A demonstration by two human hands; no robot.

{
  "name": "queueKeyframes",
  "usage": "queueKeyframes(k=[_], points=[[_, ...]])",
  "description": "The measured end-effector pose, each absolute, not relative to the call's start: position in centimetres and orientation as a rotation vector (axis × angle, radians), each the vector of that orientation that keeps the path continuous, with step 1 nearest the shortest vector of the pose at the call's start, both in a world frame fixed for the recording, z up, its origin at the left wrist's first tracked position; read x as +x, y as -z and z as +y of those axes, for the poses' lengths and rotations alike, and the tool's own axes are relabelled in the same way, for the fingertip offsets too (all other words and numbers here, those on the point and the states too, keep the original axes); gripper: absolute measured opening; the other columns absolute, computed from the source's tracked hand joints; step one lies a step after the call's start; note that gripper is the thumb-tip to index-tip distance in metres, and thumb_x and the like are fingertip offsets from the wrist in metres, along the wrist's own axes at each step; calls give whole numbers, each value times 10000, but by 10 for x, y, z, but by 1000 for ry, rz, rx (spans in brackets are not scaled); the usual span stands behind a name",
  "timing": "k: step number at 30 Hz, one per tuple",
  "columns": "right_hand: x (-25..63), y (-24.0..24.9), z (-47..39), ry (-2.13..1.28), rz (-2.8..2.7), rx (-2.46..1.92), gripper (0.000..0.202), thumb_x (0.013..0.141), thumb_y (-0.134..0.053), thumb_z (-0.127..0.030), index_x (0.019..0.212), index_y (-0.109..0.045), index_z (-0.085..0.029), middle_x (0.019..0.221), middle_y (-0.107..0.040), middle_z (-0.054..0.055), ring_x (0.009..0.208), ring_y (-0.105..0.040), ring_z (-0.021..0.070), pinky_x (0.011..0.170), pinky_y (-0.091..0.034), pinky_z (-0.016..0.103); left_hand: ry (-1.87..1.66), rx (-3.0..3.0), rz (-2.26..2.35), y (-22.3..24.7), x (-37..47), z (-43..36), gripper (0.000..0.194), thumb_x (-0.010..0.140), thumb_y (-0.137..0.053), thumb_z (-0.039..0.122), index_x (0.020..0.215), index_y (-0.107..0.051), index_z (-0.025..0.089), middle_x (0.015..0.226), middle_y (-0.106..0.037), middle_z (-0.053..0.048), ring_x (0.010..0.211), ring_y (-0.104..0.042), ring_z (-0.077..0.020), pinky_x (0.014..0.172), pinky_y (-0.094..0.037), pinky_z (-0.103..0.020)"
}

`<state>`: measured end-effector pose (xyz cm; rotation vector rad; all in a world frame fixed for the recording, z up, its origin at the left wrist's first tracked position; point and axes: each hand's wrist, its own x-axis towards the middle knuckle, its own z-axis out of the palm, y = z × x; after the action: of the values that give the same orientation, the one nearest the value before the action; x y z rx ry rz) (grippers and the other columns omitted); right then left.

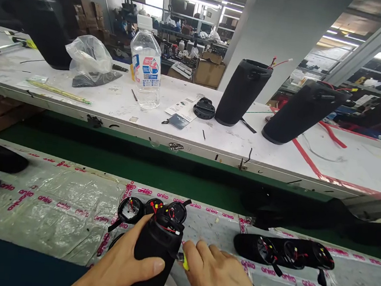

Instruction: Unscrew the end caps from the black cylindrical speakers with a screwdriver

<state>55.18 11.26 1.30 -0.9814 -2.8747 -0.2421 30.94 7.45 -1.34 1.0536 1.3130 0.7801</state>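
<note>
Black tube is low in the middle of the head view, close to the person, with its top end up. A red wire and a small white plug show at the top. The left hand is wrapped around the tube, thumb flat across the front. Its other fingers go behind the tube, so I cannot tell if they are spread. The right hand is just beside the tube, on the right. Its fingers are curled in close together, pinching a small yellow tool. The tip of the tool is near the tube's side; I cannot tell if it touches.

Just past the tube, a few round tubes stand on a gray plastic sheet with pink letters. Three dark tubes with wires sit in a row to the right.

Farther back is a long white table. On it are a clear bottle, a plastic bag, a black cap, a small card and two tall tubes, both leaning in the picture.
</note>
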Motion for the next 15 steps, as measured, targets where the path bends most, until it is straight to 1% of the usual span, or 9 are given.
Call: queueKeyframes(k=[3, 7, 10, 15], points=[[552, -10, 108, 210, -2868, -1000, 400, 775, -613, -114, 1142, -473, -190, 787, -614, -27, 597, -625, 196, 486, -404, 357, -799, 1072, 1328, 13, 311, 73, 869, 755, -800, 586, 1495, -471, 270, 1536, -584, -79, 1481, -420, -410, 1217, -380, -517], [554, -10, 108, 141, -2853, -994, 371, 804, -604, -98, 1129, -459, -202, 793, -617, -36, 610, -634, 190, 504, -417, 351, -824, 1028, 1261, 9, 314, 74, 812, 747, -803, 569, 1444, -512, 271, 1430, -667, -61, 1418, -499, -400, 1154, -452, -476], [554, -12, 109, 152, -2866, -988, 381, 798, -595, -91, 1136, -457, -197, 790, -622, -32, 606, -632, 192, 508, -411, 351, -837, 1000, 1257, 6, 316, 75, 799, 730, -809, 573, 1415, -541, 262, 1410, -681, -65, 1368, -543, -401, 1141, -457, -479], [554, -14, 109, 120, -2883, -993, 353, 781, -602, -94, 1062, -436, -229, 775, -615, -39, 599, -626, 189, 518, -405, 350, -870, 958, 1304, 1, 319, 76, 774, 693, -826, 565, 1362, -589, 256, 1355, -710, -65, 1363, -534, -417, 1131, -453, -487]])
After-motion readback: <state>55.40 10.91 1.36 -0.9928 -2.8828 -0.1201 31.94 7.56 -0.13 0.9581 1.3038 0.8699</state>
